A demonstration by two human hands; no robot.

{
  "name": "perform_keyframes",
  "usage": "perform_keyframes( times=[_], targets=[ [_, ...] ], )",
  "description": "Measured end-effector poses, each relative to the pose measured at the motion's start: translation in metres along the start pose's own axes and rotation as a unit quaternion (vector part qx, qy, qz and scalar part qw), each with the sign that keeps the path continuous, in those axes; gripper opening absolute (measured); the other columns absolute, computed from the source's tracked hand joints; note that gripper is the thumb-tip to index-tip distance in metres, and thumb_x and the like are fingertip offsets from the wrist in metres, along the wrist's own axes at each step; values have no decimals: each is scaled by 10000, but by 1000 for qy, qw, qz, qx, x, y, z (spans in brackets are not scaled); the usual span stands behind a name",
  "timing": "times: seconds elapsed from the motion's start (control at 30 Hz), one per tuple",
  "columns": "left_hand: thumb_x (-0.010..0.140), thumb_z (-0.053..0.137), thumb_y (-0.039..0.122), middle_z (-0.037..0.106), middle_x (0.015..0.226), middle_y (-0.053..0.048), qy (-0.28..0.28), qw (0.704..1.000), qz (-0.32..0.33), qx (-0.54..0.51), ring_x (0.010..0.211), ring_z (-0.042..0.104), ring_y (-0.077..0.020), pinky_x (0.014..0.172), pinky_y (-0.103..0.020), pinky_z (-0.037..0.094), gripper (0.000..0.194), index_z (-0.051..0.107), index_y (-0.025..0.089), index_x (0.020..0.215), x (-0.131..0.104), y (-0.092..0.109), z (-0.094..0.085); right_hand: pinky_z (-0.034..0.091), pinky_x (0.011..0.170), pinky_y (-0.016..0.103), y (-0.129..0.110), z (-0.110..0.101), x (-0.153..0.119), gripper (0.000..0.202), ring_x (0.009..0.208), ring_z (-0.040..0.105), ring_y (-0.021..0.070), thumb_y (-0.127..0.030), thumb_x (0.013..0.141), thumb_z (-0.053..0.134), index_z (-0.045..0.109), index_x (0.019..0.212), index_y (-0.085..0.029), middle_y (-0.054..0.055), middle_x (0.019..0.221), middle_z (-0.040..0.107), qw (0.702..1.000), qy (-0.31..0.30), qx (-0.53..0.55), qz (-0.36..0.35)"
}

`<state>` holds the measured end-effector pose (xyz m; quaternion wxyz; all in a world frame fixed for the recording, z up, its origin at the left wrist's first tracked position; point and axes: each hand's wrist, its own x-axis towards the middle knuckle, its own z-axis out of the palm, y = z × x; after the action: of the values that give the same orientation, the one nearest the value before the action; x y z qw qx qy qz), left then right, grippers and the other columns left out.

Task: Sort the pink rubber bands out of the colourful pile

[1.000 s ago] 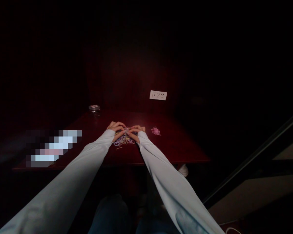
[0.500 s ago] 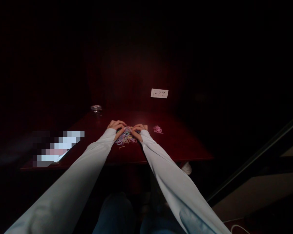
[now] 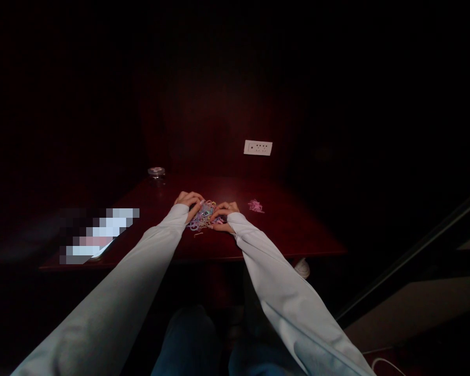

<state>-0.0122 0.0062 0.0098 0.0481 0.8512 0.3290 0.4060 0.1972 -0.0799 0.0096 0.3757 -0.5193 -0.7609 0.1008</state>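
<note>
Dim room, nearly black at both sides. Left to right, we have a lit screen (image 3: pixel 105 237), pixelated so we can't read it, lying slanted on the left end of a dark red table (image 3: pixel 290 235). Jar (image 3: pixel 156 177) stands near the back left. Behind, a dark red wall (image 3: pixel 203 115) fades into shadow, with an outlet (image 3: pixel 258 148) right of centre. Pale object (image 3: pixel 302 268) shows below the right part of the front edge, too dim for us to ID. Farther right: a slanted dark bar (image 3: pixel 415 259) and a white cable (image 3: pixel 387 362) low in the corner.

Pile (image 3: pixel 206 211) is mid-table, between our hands: a loose tangle of tiny pieces, mixed lilac, pink, yellow and blue-green. Our left hand (image 3: pixel 188 200) is at its left edge, fingers curved, tips touching; we can't tell if they pinch anything. One yellowish strip (image 3: pixel 198 234) lies just off the near side. Our right hand (image 3: pixel 227 211) is at the right edge, fingers bent into the pieces, thumb low; again we can't confirm a grip. Right of that, apart from the pile, a small all-pink clump (image 3: pixel 256 206).

Shapes and materials: jar is clear, round and lidded. Our sleeves (image 3: pixel 141 277) are pale, smooth cloth with soft folds. Pieces are thin loops and strips; too small for us to call the material. Tabletop has a slight sheen. Outlet is a flat white rectangle with dark holes.
</note>
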Motion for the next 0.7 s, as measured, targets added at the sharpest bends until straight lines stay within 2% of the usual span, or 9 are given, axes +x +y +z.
perform_keyframes(
  times=[0.07, 0.23, 0.37, 0.57, 0.63, 0.7],
  targets=[
    [957, 490, 410, 733, 1053, -32, 0, 1000, -1, 2, 948, 515, -238, 942, -433, 418, 335, 682, 246, 737, 1, -1, 1, 342, 978, 351, 2, 2, 1, 196, 1080, 454, 213, -312, 611, 935, 797, 750, -324, -9, 1034, 660, 1000, -5, -3, 10],
    [963, 476, 425, 735, 1070, -23, -1, 1000, 3, -7, 967, 510, -236, 950, -428, 422, 359, 692, 248, 738, 1, -1, 1, 329, 976, 358, 5, 4, 5, 131, 1080, 465, 208, -378, 668, 904, 792, 705, -321, -6, 1010, 676, 1000, -2, 2, 5],
    [956, 489, 443, 736, 1055, -21, -2, 1000, 7, -10, 948, 511, -235, 942, -419, 423, 350, 699, 258, 745, 1, -3, 3, 331, 967, 367, 5, 7, 7, 125, 1052, 489, 204, -394, 690, 892, 792, 696, -320, -3, 986, 698, 999, 18, 8, 32],
    [961, 490, 434, 727, 1077, -24, -12, 1000, 14, -14, 979, 520, -234, 952, -409, 413, 327, 702, 257, 786, 0, -5, 3, 362, 963, 364, 1, 4, 6, 131, 1076, 503, 208, -401, 861, 736, 804, 781, -324, 8, 970, 725, 997, 49, 30, 44],
    [962, 493, 437, 725, 1080, -28, -15, 1000, 17, -14, 980, 519, -235, 950, -407, 412, 322, 704, 257, 799, -1, -5, 3, 358, 962, 362, -2, 1, 5, 113, 1061, 497, 206, -389, 843, 759, 800, 759, -326, -2, 971, 724, 998, 46, 19, 48],
    [963, 493, 439, 724, 1079, -28, -19, 1000, 19, -12, 978, 516, -235, 947, -406, 412, 326, 704, 255, 795, -1, -5, 3, 350, 957, 360, -4, -2, 3, 68, 1046, 484, 204, -391, 770, 829, 800, 746, -334, -12, 990, 716, 999, 33, 4, 43]
  ],
)
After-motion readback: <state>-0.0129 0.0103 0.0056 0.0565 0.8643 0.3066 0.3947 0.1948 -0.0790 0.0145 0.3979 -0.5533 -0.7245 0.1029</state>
